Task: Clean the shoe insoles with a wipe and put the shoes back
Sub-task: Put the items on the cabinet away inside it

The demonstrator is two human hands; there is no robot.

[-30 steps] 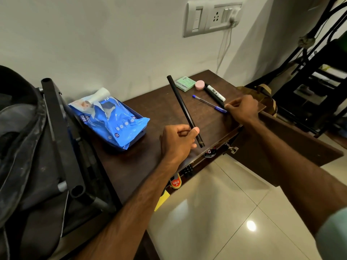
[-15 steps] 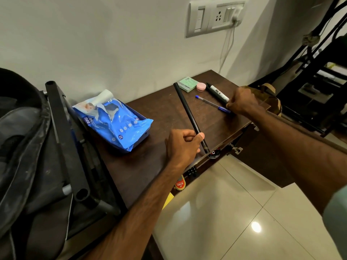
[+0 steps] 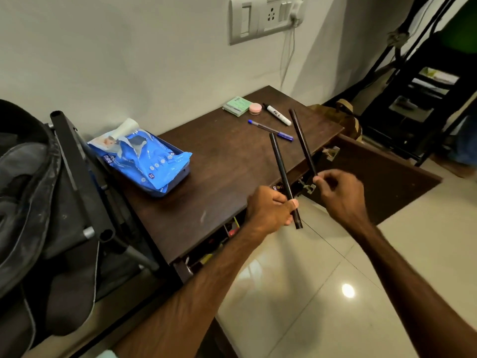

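My left hand (image 3: 268, 210) grips a black rod (image 3: 282, 174) near its lower end, in front of the dark wooden cabinet's (image 3: 206, 182) edge. My right hand (image 3: 338, 195) pinches the lower end of a second black rod (image 3: 301, 139). Both rods point up and away over the cabinet top. A blue pack of wipes (image 3: 144, 156) lies in a blue tray at the cabinet's left end, apart from both hands. No shoe or insole is plainly in view.
A green box (image 3: 235, 106), a pink pot (image 3: 255, 109), a marker (image 3: 278, 115) and a blue pen (image 3: 271, 130) lie at the cabinet's far end. The cabinet door (image 3: 382, 182) hangs open to the right. A black folded frame and bag (image 3: 51, 202) stand at the left. Glossy floor tiles (image 3: 309, 293) lie below.
One long rod lay on the cabinet under my left hand. Now both hands are raised, each with a shorter rod, and my right hand has come away from the pen's end.
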